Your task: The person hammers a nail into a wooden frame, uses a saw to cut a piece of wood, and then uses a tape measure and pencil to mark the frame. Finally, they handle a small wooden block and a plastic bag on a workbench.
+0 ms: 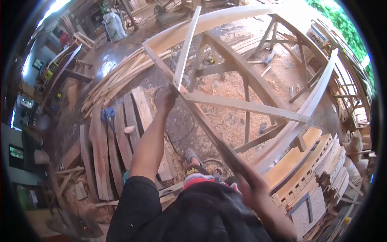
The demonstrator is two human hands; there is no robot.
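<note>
Head camera has us gripping the wooden frame point(246, 106) with hands apart, left hand point(166, 99) by the crossbar joint, right hand point(254, 186) at the nearer end, apparently for balanced support.

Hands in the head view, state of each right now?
Left hand: closed on the long bar of the wooden frame, near the slats' joints.
Right hand: closed on the same bar's near end; blurred, finger detail unclear.

Cluttered workshop, sawdust-strewn floor point(225, 90), white sack point(114, 27), daylight beyond green foliage point(340, 20).
</note>
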